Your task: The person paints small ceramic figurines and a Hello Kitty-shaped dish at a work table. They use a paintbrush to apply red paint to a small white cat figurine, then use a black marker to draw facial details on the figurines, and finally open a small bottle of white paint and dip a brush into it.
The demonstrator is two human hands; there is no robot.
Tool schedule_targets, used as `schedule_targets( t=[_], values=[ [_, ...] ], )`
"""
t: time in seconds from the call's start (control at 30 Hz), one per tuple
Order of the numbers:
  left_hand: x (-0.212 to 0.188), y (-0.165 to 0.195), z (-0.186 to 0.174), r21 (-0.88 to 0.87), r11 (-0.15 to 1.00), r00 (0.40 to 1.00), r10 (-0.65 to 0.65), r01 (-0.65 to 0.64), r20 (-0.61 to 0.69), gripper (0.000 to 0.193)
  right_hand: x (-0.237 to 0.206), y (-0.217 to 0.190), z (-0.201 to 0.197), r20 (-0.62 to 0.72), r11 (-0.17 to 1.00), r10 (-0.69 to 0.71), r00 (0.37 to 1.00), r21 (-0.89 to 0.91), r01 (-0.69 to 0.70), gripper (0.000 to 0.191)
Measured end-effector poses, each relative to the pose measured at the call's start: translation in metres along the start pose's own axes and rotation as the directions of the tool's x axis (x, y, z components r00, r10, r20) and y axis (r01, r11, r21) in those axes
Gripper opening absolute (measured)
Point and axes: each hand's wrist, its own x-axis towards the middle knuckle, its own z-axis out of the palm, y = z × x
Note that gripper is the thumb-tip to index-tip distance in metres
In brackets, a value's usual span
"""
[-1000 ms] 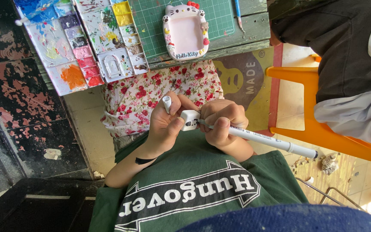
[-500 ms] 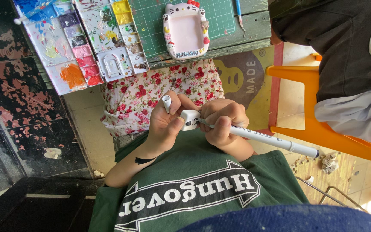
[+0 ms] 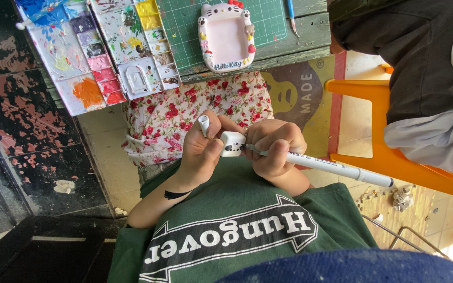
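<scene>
My left hand grips a small white figurine between thumb and fingers, over my lap. A white pen cap sticks up from between the same hand's fingers. My right hand is closed around a long white marker pen. The pen's tip rests against the figurine and its barrel points off to the right. Both hands touch each other just above my green shirt.
A floral cloth covers my lap. On the wooden table beyond lie a paint-smeared palette, a green cutting mat, a white and pink cat-shaped frame and a brush. Another person sits on an orange chair at right.
</scene>
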Motion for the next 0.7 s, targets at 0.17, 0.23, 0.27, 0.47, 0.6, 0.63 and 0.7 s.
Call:
schedule_targets(
  t=[0.17,0.23,0.27,0.47,0.6,0.63,0.7],
  values=[
    [-0.0031,-0.0010,0.0014,-0.011,1.000,1.000,0.008,-0.008,0.006,0.035,-0.0009,-0.0042,-0.0034,0.039,0.996,-0.025,0.999,-0.085,0.029,0.035],
    [-0.0034,0.0000,0.0016,0.015,1.000,1.000,0.014,-0.015,0.006,0.035,0.0000,-0.0058,-0.0041,0.069,0.993,-0.030,0.997,-0.110,0.037,0.034],
    [-0.0033,0.0002,0.0018,0.009,1.000,1.000,0.014,-0.014,0.007,0.036,0.0008,-0.0064,-0.0043,0.084,0.992,-0.031,0.996,-0.122,0.041,0.034],
    [-0.0034,0.0015,0.0024,-0.002,1.000,1.000,0.006,-0.006,0.008,0.036,0.0039,-0.0057,-0.0040,0.110,0.989,-0.049,0.993,-0.133,0.063,0.033],
    [-0.0032,0.0021,0.0025,0.014,1.000,1.000,0.013,-0.013,0.006,0.035,0.0044,-0.0048,-0.0041,0.127,0.986,-0.064,0.990,-0.142,0.082,0.031],
    [-0.0031,0.0023,0.0028,0.020,1.000,1.000,0.014,-0.014,0.005,0.035,0.0042,-0.0047,-0.0041,0.131,0.985,-0.067,0.989,-0.147,0.086,0.031],
    [-0.0034,0.0029,0.0033,0.011,1.000,1.000,0.007,-0.007,0.013,0.035,0.0034,-0.0044,-0.0037,0.100,0.989,-0.058,0.993,-0.129,0.071,0.031]
  ],
)
